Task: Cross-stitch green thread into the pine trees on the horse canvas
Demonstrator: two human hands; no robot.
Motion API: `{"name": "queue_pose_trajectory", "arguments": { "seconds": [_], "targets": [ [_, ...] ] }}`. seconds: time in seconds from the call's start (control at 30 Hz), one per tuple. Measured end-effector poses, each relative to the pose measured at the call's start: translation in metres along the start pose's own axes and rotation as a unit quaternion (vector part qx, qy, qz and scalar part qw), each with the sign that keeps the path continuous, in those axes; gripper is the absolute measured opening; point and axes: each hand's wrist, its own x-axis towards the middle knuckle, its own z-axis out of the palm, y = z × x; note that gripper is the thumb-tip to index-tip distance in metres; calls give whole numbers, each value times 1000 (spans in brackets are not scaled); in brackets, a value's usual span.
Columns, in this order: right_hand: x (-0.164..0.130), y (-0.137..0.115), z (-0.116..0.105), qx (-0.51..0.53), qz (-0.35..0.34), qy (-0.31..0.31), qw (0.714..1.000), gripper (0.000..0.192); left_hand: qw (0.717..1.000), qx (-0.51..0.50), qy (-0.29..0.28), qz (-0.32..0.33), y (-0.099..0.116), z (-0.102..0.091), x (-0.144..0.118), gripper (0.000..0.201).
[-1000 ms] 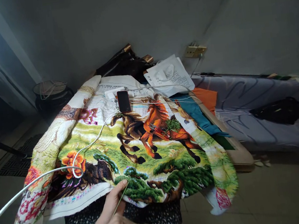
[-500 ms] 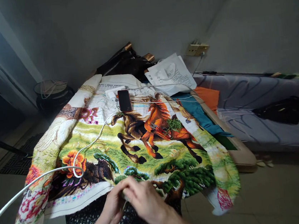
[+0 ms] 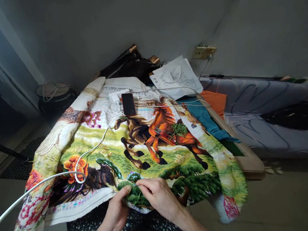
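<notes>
A large cross-stitch cloth with horses, trees and flowers spreads before me, its front part over my lap. My left hand grips its near edge, thumb on top and fingers underneath. Just above the green stitched tree, my right hand is closed in a pinch, its fingertips close to the cloth. What it pinches is too small to make out. A loop of green thread lies between the hands. Red-handled scissors and a tangle of green thread rest on the orange horse.
A phone lies on the cloth beside a white power block. A white cable runs across the left half. Behind are a white paper bag and a wall socket. Rolled cloth hangs down the left side.
My hands were together at the cloth's near edge, partly below it. Now they are apart, with my right hand raised above the cloth and the green thread showing between them.
</notes>
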Motion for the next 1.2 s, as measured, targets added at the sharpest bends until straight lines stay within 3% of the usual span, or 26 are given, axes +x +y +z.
{"name": "queue_pose_trajectory", "arguments": {
  "seconds": [0.33, 0.43, 0.57, 0.77, 1.0, 1.2],
  "targets": [
    [8, -18, -5, -207, -40, -46, 976, 17, 1000, 1, -11, 20, -2, 1, -2, 21],
    [14, -16, -8, -165, -18, -39, 985, 12, 999, 9, -17, 26, -1, 3, -4, 25],
    [24, -11, -11, 4, 34, 3, 999, 13, 999, 17, -9, 44, -2, 6, -7, 30],
    [37, -5, -4, 177, 62, -28, 982, 11, 989, 5, -15, 150, -15, 12, -14, 53],
    [52, -5, -13, 121, -27, -54, 991, 15, 978, 21, 28, 207, -19, 19, -11, 62],
    [66, -12, -11, 63, -6, -99, 993, 13, 974, 41, 45, 217, -19, 19, -10, 68]
  ]
}}
